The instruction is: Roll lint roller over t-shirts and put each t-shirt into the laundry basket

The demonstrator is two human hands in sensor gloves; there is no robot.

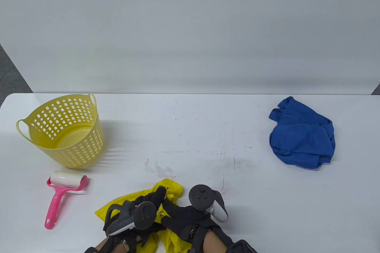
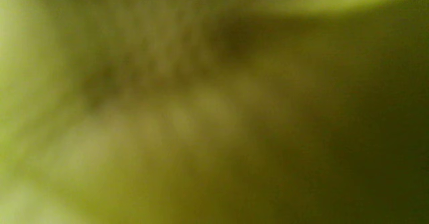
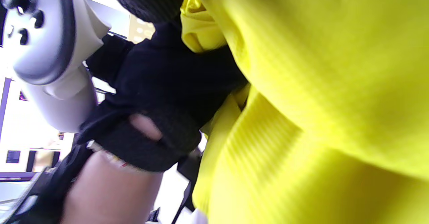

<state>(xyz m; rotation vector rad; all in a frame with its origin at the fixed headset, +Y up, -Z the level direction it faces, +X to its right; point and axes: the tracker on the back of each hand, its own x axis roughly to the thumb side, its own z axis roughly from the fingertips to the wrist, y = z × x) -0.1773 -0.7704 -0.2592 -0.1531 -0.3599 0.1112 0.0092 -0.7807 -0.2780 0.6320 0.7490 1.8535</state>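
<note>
Now the desk (image 1: 190,122) carries the laundry basket (image 1: 62,130) far left, a blue t-shirt (image 1: 302,134) far right, and the crumpled yellow t-shirt (image 1: 170,189) at the near edge, clutched by both the left hand (image 1: 142,205) and right hand (image 1: 181,216). Left of them lies the lint roller (image 1: 61,196), handle pointing toward the person, nearer the left hand.

White table (image 1: 190,122) carries basket (image 1: 63,130), lint roller (image 1: 63,196), blue t-shirt (image 1: 302,134).

My table view looks down from the near edge across the bench (image 1: 190,122) toward a pale backdrop. My left wrist view is pressed against blurred yellow cloth. My right wrist view, tilted, sits close beside the yellow t-shirt (image 3: 318,83), shared with the table view (image 1: 172,189).
</note>
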